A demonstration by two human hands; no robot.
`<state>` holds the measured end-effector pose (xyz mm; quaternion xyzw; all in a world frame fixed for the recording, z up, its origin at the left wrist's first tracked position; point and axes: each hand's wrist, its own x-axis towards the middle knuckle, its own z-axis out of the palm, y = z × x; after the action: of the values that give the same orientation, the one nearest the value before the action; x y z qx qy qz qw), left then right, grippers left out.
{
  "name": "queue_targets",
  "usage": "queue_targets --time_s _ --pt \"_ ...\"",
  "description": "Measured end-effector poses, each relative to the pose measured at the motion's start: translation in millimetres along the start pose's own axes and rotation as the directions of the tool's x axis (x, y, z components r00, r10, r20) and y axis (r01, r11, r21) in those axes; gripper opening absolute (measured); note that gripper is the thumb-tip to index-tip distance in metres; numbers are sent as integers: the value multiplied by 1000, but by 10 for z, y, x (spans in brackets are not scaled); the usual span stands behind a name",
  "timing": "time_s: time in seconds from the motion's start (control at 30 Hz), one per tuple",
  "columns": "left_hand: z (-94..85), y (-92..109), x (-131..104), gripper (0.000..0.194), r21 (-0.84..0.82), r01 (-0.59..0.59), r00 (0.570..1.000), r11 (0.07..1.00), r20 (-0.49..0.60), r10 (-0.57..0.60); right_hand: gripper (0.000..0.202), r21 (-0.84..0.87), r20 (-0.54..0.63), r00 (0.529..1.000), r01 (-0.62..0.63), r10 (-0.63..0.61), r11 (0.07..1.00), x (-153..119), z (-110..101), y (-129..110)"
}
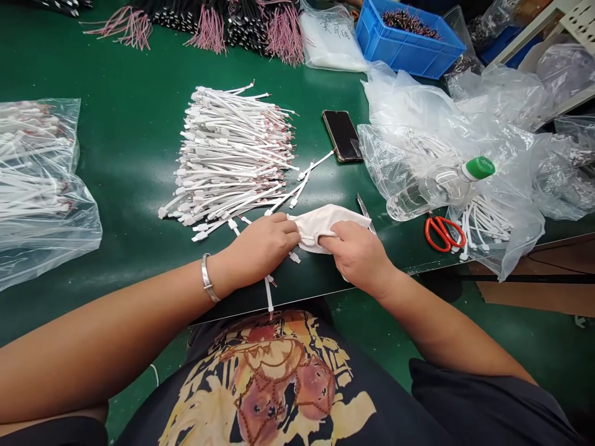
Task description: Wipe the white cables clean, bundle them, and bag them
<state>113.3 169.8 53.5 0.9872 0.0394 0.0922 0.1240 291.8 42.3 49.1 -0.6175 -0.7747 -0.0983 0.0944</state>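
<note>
Well left of your left hand (264,248), a clear bag (79,229) of white leads lies on the green table (130,124), apparently set aside to separate its contents from the rest. Beyond your left hand, the pile of white leads (232,161) has most connectors toward your left and reddish wire ends toward your right, an alignment that likely makes them easy to grasp by one end. Your left hand, fingers curled nearly closed, grips the left end of a white cloth piece (325,220), located between your two hands. Beyond the cloth, a phone (343,136) lies apart from both hands, presumably out of your forearms' way. Your right hand (362,257), thumb and fingers pinched, grips the cloth's right part; the two holds probably spread and steady the fabric. Right of your right hand, a green-capped bottle (418,193) and red-handled scissors (445,233) appear within reach, beside a plastic bag (515,167) of white leads. Note the limits of view: the far-left bag is cut off; loose leads (269,296) run partly beneath your left hand; your left fingertips are hidden; the cloth's full form cannot be determined; only a pointed metal end (362,203) shows beyond your right hand; the bottle's stance, upright or lying, is unclear; the scissors' blades cannot be made out.
</note>
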Motion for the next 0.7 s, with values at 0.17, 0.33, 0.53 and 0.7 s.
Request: queue_targets --time_s 0.17,0.33,0.53,0.7 --pt "-28 23 12 25 0 9 1000 1000 8 -9 31 24 14 999 -47 47 999 33 96 -92" --pt "-18 0 2 27 -19 22 1000 1000 -5 -23 30 73 69 993 -102 97 992 -35 18 -69" --pt "-55 -66 90 26 -28 81 995 996 56 -79 23 133 77 961 -275 266 952 -212 -92 50" --pt "-100 -61 208 24 72 68 986 995 146 -78 24 111 77 962 -270 263 956 -260 -87 48"
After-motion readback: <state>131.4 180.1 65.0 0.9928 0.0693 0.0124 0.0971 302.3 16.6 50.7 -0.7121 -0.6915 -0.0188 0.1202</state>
